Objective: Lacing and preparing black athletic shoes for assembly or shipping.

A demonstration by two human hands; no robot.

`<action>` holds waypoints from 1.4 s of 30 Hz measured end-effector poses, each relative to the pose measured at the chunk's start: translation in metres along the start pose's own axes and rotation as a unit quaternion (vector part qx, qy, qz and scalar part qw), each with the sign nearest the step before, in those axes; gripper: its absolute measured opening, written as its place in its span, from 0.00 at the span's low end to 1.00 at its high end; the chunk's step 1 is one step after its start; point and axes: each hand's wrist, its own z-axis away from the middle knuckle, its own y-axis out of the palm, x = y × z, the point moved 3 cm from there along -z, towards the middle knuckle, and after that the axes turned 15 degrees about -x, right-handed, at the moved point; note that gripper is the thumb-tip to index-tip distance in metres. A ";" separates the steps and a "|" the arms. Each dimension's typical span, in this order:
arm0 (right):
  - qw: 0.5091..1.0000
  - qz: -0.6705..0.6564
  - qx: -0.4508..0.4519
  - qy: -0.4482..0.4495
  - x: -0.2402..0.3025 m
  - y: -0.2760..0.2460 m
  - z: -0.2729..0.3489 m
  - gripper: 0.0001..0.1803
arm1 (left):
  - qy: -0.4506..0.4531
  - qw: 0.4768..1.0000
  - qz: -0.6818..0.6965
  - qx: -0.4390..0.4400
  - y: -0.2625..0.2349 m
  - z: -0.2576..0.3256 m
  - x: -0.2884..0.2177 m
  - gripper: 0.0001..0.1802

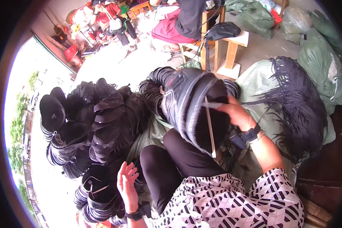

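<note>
A bundle of nested dark curved fabric pieces [182,102], with grey patterned edges, is tilted above my knees and blurred by motion. A pale narrow tie strip [211,131] runs across its dark inner face. My right hand [237,114] is at the bundle's right side, fingers closed on the strip; the fingertips are smeared. Lower left, my left hand [128,186] is raised palm up with its fingers apart, holding nothing. Nearest to it is a stacked bundle of similar dark pieces [97,190] with a pale tie looped on top.
More dark bundles [114,125] are heaped on the left. A mound of dark fabric strips [296,102] lies on a pale green sack [260,78] at right. Filled green sacks [323,64] and a wooden stool [231,49] stand behind. Other people sit working at the back.
</note>
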 end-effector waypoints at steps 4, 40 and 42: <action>0.960 -0.051 0.163 0.220 -0.021 0.074 0.051 0.19 | 0.006 0.980 0.188 0.069 0.023 -0.006 0.007 0.30; 0.907 -0.383 0.170 -0.045 -0.024 -0.202 0.118 0.37 | -0.184 0.953 0.127 -0.204 -0.068 -0.202 0.132 0.23; 0.903 -0.385 0.189 0.003 -0.041 -0.160 0.090 0.38 | -0.212 0.944 0.178 -0.178 -0.043 -0.193 0.119 0.21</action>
